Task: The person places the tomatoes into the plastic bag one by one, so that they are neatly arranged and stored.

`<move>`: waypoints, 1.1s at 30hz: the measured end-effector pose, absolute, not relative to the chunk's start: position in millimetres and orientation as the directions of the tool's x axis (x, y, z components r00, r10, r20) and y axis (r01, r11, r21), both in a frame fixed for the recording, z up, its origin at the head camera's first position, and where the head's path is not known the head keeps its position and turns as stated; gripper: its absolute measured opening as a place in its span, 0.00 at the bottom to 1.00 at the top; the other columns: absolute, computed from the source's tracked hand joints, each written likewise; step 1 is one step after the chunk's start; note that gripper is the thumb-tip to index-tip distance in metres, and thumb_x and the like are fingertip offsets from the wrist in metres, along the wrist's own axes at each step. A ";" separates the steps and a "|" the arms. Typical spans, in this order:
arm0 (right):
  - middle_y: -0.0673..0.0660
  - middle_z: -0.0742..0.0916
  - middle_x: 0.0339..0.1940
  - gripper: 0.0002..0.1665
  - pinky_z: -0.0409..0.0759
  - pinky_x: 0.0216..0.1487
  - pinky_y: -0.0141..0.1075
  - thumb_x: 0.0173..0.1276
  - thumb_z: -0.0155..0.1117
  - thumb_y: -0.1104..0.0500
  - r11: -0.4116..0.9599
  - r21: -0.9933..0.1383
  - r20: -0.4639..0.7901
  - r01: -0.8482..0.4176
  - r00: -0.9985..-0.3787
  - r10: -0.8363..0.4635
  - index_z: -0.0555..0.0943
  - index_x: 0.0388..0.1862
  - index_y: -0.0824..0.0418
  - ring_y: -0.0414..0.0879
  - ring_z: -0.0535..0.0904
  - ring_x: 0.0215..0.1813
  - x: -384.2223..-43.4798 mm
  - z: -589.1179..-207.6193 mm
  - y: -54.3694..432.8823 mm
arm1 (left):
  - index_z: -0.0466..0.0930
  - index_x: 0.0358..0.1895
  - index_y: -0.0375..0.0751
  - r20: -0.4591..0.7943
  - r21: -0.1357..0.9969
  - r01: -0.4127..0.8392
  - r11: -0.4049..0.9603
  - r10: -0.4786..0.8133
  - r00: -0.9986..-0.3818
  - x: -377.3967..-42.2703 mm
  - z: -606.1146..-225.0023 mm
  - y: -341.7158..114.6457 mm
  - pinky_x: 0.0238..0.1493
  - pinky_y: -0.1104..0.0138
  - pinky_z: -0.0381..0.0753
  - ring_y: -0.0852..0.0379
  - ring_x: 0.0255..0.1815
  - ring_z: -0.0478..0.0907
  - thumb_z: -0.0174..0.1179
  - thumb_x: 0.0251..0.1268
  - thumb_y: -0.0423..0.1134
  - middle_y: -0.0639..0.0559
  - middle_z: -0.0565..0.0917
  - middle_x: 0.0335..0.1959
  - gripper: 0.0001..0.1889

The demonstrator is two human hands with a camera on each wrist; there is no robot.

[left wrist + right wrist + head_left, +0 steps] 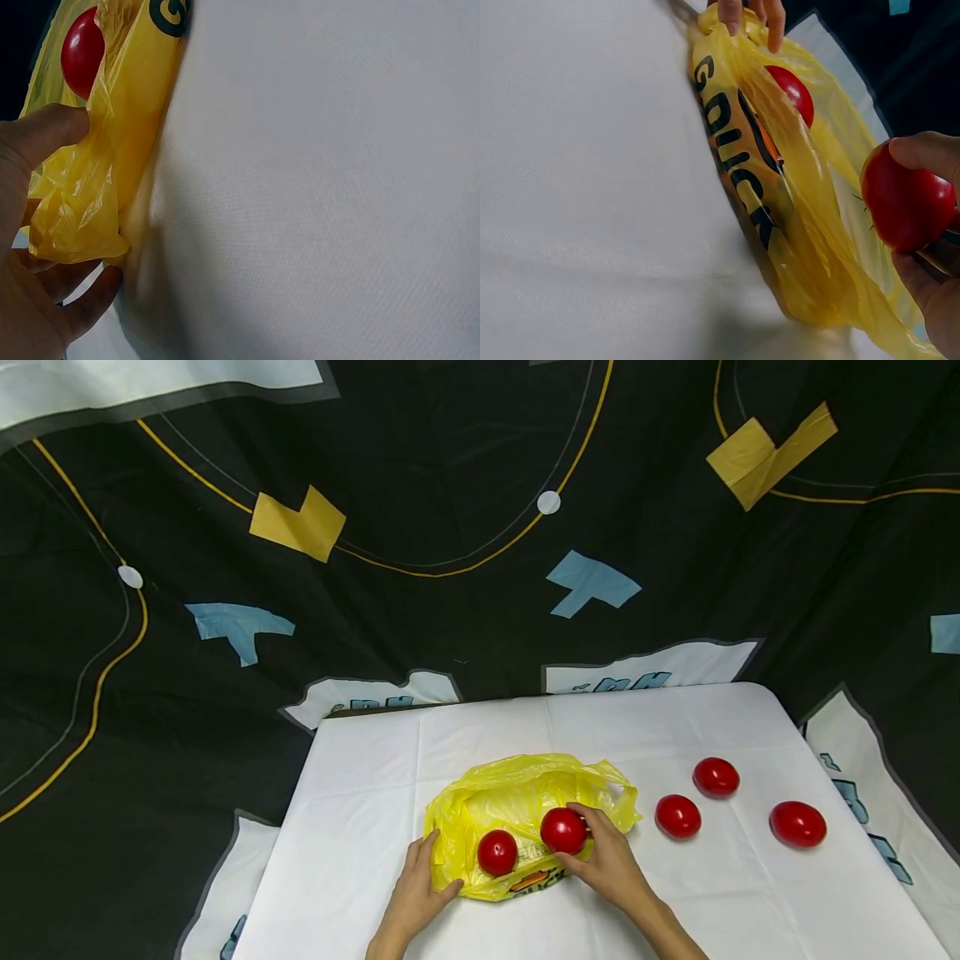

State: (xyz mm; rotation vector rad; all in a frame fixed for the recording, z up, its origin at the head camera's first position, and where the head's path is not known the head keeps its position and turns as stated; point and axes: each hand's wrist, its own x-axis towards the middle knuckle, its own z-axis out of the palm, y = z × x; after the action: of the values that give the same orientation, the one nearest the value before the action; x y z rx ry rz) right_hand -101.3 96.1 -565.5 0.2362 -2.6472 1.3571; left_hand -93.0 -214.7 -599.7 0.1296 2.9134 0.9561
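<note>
**White table [352,793], yellow bag [480,785], one red fruit [497,852] inside**

Up close, the left hand [418,889] pinches the bag's left side between thumb and fingers. The right hand [607,864] holds a second fruit [562,830] in its fingers, over the right part of the open bag. The first fruit lies just left of that one. It looks like one is in, one is not let go yet, and three are out: a right fruit [798,824], a middle fruit [678,817] and a back fruit [716,777]. Behind hangs black cloth [450,635].
</note>
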 end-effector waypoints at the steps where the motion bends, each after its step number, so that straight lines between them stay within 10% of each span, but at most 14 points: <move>1: 0.53 0.80 0.50 0.43 0.79 0.52 0.48 0.42 0.82 0.59 0.576 -0.790 0.207 -0.208 -0.976 -0.069 0.73 0.59 0.59 0.48 0.78 0.51 -101.7 -566.1 95.6 | 0.57 0.70 0.37 -0.041 0.593 0.059 0.803 0.104 -0.994 -92.8 -599.9 -214.8 0.58 0.47 0.73 0.40 0.60 0.70 0.72 0.49 0.49 0.42 0.65 0.62 0.47; 33: 0.56 0.79 0.54 0.42 0.77 0.55 0.49 0.46 0.80 0.56 0.620 -0.755 0.154 -0.214 -0.977 -0.149 0.72 0.61 0.60 0.52 0.77 0.54 -106.0 -585.7 75.9 | 0.56 0.71 0.38 -0.040 0.599 0.066 0.798 0.112 -0.993 -92.8 -599.2 -214.2 0.58 0.48 0.72 0.40 0.60 0.70 0.71 0.50 0.50 0.42 0.64 0.62 0.47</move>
State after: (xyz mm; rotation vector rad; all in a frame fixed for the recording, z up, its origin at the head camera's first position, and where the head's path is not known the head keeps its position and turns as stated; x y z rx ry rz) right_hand -106.0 75.9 -585.7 0.3098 -2.7583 1.3010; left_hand -92.8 -214.2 -599.2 0.1445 2.9089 0.9641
